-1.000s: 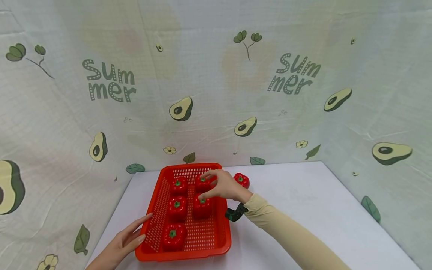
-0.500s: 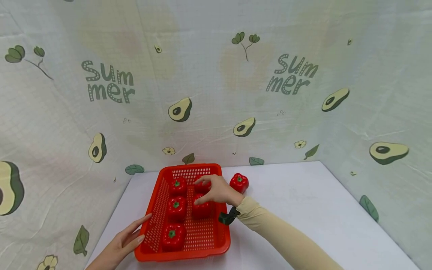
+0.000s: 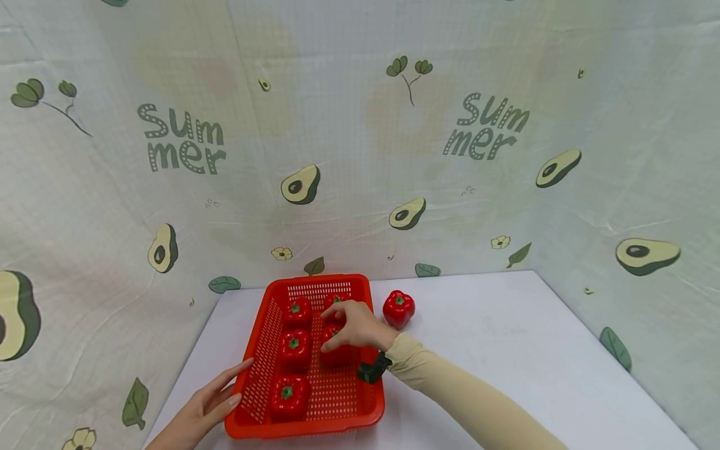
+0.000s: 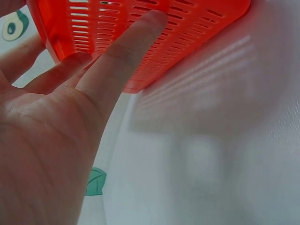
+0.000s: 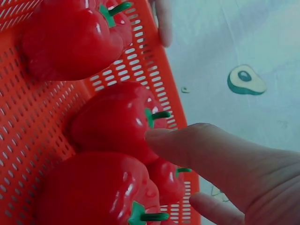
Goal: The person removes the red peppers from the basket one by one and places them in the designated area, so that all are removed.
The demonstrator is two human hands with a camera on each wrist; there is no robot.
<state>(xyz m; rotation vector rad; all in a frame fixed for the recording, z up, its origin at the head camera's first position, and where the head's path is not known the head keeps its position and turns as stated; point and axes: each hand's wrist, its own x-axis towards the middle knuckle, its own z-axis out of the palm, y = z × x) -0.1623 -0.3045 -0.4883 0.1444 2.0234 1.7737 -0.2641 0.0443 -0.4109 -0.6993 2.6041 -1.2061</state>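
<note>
A red plastic basket [image 3: 304,431] with slotted walls holds several red bell peppers with green stems. My right hand [image 3: 357,326] is over the basket's right side, thumb and fingers spread apart with nothing between them. Below it sits a bell pepper [image 3: 340,357], partly hidden by the hand; another bell pepper [image 3: 336,299] lies just behind. In the right wrist view, the thumb [image 5: 187,143] overlaps a bell pepper [image 5: 112,122]. My left hand [image 3: 205,405] touches the basket's left side with extended fingers; the left wrist view shows a fingertip [image 4: 154,21] against the slotted wall.
Along the basket's left side stand three bell peppers, the nearest one [image 3: 289,400] at the front. One more bell pepper [image 3: 398,309] rests on the white table [image 3: 495,350], right of the basket. A printed cloth [image 3: 360,125] surrounds the table at the back and sides.
My right hand has come nearer and slightly left, from between the two right-hand peppers to over the closer one. The pepper outside the basket now shows fully. My left hand stays put.
</note>
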